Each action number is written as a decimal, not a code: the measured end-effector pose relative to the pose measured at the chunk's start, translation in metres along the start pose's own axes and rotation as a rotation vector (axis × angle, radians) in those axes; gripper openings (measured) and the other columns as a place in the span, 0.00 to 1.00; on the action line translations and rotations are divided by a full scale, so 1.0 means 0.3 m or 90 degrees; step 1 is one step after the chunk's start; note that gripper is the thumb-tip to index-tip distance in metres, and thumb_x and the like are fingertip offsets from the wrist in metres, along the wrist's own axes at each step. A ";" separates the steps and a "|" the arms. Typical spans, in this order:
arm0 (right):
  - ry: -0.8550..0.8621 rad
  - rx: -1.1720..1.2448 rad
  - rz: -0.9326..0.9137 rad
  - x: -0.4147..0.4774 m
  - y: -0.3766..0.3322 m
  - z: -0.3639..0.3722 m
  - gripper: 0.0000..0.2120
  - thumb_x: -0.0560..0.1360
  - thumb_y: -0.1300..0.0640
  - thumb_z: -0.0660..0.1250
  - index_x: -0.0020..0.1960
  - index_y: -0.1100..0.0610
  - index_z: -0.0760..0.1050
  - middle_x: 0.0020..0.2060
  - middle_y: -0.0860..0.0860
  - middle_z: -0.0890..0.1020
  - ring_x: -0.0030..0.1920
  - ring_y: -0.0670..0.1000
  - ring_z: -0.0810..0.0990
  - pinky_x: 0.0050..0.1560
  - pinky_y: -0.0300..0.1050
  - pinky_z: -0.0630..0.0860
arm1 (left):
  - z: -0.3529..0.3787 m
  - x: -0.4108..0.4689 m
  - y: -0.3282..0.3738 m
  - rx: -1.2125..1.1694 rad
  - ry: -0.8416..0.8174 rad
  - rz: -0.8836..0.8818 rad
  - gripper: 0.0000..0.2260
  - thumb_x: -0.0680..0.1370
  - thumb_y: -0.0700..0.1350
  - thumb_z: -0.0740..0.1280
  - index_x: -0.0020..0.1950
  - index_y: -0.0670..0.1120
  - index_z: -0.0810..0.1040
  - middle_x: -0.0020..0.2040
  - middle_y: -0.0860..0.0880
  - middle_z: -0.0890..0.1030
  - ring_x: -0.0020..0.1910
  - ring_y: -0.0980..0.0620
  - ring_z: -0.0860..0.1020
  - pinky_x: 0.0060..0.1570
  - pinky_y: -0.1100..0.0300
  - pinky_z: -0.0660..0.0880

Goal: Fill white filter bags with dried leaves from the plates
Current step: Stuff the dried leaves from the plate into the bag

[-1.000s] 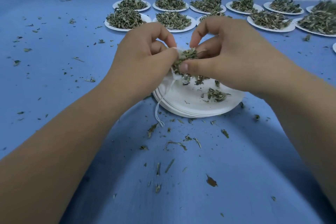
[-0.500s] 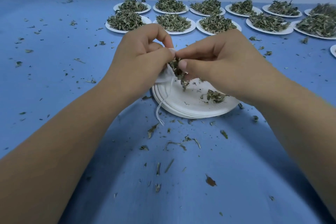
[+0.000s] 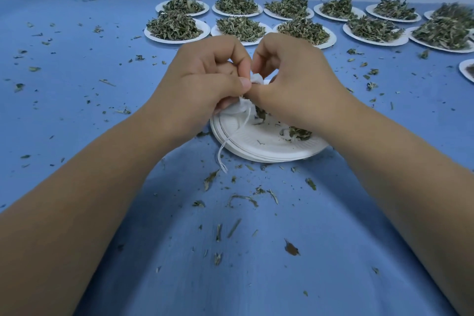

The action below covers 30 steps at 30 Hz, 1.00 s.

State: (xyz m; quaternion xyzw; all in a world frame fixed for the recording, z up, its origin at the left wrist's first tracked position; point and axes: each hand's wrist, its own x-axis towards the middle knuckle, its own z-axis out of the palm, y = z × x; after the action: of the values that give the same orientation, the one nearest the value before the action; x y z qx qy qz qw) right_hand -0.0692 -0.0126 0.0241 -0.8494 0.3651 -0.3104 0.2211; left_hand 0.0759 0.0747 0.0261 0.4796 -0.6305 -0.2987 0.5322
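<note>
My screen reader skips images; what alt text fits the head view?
A left hand and right hand pinch a white filter bag above a nearly empty plate, its string dangling to the blue cloth. Leaf-heaped plates stand behind.

We see a crumpled white filter bag (image 3: 257,78) pinched between our left hand (image 3: 205,79) and right hand (image 3: 295,84), just above the near plates. Only a tuft at the fingertips and a fold lower down show. Its thin white drawstring (image 3: 230,139) hangs over the plate rim, and its end lies on the blue tabletop (image 3: 77,90). Under the bag sits a stack of white ribbed paper plates (image 3: 269,155), nearly bare. A small clump of dried green leaves (image 3: 299,133) lies on its right part, with a few scraps beside it. Along the far edge stand two rows of white paper plates (image 3: 154,35), each heaped with dried green leaves (image 3: 174,25).
</note>
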 end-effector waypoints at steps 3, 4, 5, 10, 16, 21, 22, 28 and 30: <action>0.012 0.000 0.024 0.000 0.003 0.009 0.10 0.66 0.49 0.72 0.44 0.48 0.73 0.31 0.44 0.78 0.30 0.40 0.75 0.27 0.33 0.68 | 0.004 -0.002 0.006 0.003 -0.016 0.001 0.02 0.73 0.33 0.63 0.42 0.39 0.73 0.24 0.47 0.65 0.25 0.51 0.63 0.27 0.64 0.62; 0.023 -0.003 0.028 0.000 0.005 0.009 0.10 0.65 0.50 0.71 0.44 0.48 0.73 0.30 0.44 0.77 0.29 0.41 0.75 0.27 0.36 0.68 | 0.007 -0.003 0.006 0.011 -0.016 0.001 0.02 0.73 0.34 0.63 0.42 0.40 0.73 0.24 0.48 0.66 0.25 0.51 0.64 0.28 0.64 0.63; 0.034 -0.007 0.030 0.000 0.005 0.007 0.10 0.66 0.50 0.71 0.44 0.49 0.74 0.30 0.44 0.77 0.29 0.41 0.75 0.27 0.38 0.69 | 0.009 -0.002 0.005 0.026 -0.008 0.000 0.02 0.73 0.35 0.64 0.41 0.40 0.73 0.24 0.49 0.66 0.25 0.51 0.64 0.28 0.65 0.64; -0.043 0.053 0.019 -0.014 -0.006 -0.047 0.11 0.72 0.50 0.74 0.50 0.48 0.74 0.32 0.47 0.82 0.29 0.42 0.77 0.28 0.37 0.73 | 0.009 0.007 -0.014 0.183 0.103 0.014 0.01 0.74 0.40 0.66 0.43 0.44 0.76 0.26 0.40 0.70 0.29 0.42 0.71 0.36 0.55 0.73; -0.167 0.062 0.051 -0.050 0.015 -0.170 0.09 0.74 0.50 0.75 0.50 0.48 0.76 0.44 0.42 0.86 0.41 0.40 0.83 0.38 0.38 0.76 | 0.021 0.007 -0.046 0.240 0.165 -0.005 0.04 0.77 0.40 0.67 0.43 0.47 0.76 0.23 0.53 0.72 0.24 0.56 0.68 0.31 0.64 0.70; -0.270 -0.083 -0.049 -0.097 0.004 -0.147 0.09 0.70 0.42 0.77 0.48 0.41 0.83 0.43 0.33 0.81 0.41 0.32 0.78 0.42 0.26 0.71 | 0.037 0.001 -0.041 0.275 0.163 0.004 0.04 0.76 0.42 0.67 0.43 0.50 0.75 0.25 0.51 0.74 0.25 0.58 0.69 0.30 0.70 0.67; -0.282 -0.092 -0.064 -0.099 0.002 -0.137 0.08 0.71 0.44 0.77 0.49 0.40 0.84 0.43 0.33 0.82 0.44 0.34 0.79 0.44 0.27 0.72 | 0.036 0.000 -0.043 0.277 0.162 0.004 0.04 0.76 0.42 0.67 0.43 0.50 0.75 0.25 0.52 0.74 0.25 0.58 0.69 0.30 0.69 0.67; -0.217 -0.050 -0.093 -0.084 0.023 -0.118 0.05 0.73 0.56 0.77 0.44 0.46 0.87 0.33 0.38 0.83 0.33 0.32 0.76 0.35 0.23 0.67 | 0.026 0.000 -0.041 0.290 0.212 0.016 0.04 0.73 0.41 0.65 0.42 0.50 0.75 0.28 0.44 0.73 0.25 0.56 0.65 0.32 0.67 0.67; -0.137 -0.035 -0.079 -0.072 0.040 -0.123 0.04 0.74 0.57 0.76 0.44 0.48 0.86 0.34 0.38 0.83 0.32 0.29 0.76 0.35 0.21 0.67 | 0.019 0.002 -0.039 0.298 0.231 0.022 0.04 0.73 0.41 0.65 0.41 0.50 0.75 0.28 0.44 0.72 0.25 0.57 0.65 0.32 0.69 0.68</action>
State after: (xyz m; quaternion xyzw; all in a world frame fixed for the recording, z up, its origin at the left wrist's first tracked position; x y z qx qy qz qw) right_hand -0.1122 -0.0094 0.0352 -0.9044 0.2944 -0.2206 0.2163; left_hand 0.0738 0.0692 0.0145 0.6240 -0.5848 -0.0450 0.5163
